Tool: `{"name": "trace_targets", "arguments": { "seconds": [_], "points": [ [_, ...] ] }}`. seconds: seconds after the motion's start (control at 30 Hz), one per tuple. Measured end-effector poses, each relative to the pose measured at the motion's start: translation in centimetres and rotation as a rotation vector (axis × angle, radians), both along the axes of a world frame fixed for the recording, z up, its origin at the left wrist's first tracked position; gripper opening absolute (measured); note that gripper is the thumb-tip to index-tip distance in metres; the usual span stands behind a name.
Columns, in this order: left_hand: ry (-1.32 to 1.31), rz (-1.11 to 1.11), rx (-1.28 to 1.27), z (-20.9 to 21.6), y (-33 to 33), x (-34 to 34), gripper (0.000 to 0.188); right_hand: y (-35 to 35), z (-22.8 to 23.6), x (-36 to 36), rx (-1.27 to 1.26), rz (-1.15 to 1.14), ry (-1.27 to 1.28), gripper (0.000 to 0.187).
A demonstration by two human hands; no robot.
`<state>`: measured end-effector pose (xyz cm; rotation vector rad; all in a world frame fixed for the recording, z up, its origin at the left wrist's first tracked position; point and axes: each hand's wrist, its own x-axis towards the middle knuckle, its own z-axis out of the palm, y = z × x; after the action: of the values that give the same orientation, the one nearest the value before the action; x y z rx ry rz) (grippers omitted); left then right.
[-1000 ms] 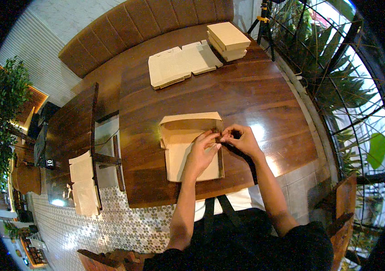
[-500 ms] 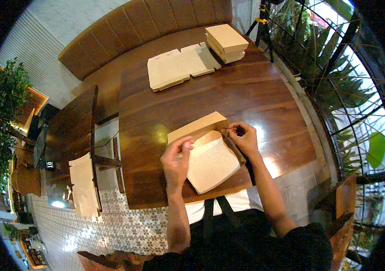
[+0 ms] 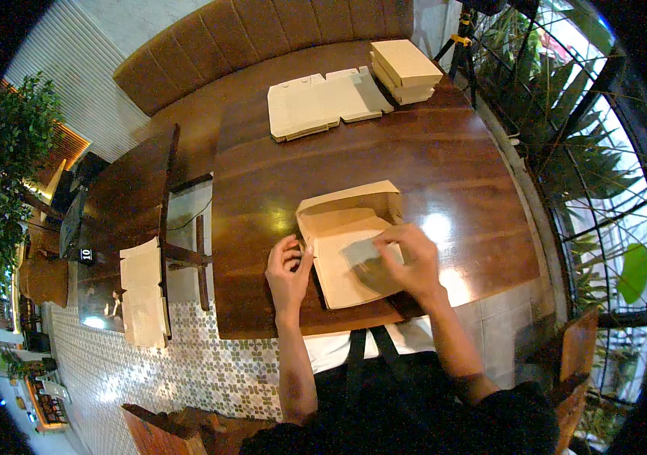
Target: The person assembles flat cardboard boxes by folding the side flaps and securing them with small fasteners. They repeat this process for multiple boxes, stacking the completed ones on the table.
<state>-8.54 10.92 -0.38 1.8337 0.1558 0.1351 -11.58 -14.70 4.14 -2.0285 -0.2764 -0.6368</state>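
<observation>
A brown cardboard box (image 3: pixel 354 292), with its back and side walls standing up and its pale inside showing, rests near the front edge of the wooden table. At the box's left wall, my left hand (image 3: pixel 288 274) has its fingers curled, and its thumb and fingertips close on the wall's edge. My right hand (image 3: pixel 416 264) is over the right side of the box, bent at the knuckles. Its forefinger points in over the box floor, apart from the thumb, and it casts a shadow there. Part of the right wall is hidden behind this hand.
Flat cardboard blanks (image 3: pixel 323 105) lie stacked at the far side, beside a pile of folded boxes (image 3: pixel 407 68). Another flat cardboard piece (image 3: pixel 144 292) lies on a neighbouring table at left. A brown padded bench (image 3: pixel 263 45) runs behind; a metal grille with plants (image 3: pixel 589 152) borders the right.
My left hand has gone from above the box to its left wall. My right hand has left the right back corner and come forward and inward. The view has shifted slightly.
</observation>
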Motion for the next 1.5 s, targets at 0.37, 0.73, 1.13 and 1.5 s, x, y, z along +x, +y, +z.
{"name": "trace_targets", "arguments": {
  "seconds": [0.37, 0.73, 1.13, 1.5],
  "points": [
    [-0.012, -0.154, 0.456, 0.9, -2.5, 4.5, 0.034, 8.2, -2.8, 0.0, -0.344, 0.287, 0.293, 0.031],
    [-0.117, -0.178, 0.467, 2.9, -1.8, 5.7, 0.027, 2.0, -2.9, 3.4, -0.253, 0.568, 0.267, 0.021],
    [0.097, -0.236, 0.173, 1.3, -1.7, 5.6, 0.024, 8.8, -0.5, 2.4, -0.282, 0.009, 0.318, 0.034],
    [0.099, -0.212, 0.051, 0.2, -1.3, 5.3, 0.032, 8.1, -2.5, 2.3, -0.294, 0.023, 0.331, 0.014]
  ]
}}
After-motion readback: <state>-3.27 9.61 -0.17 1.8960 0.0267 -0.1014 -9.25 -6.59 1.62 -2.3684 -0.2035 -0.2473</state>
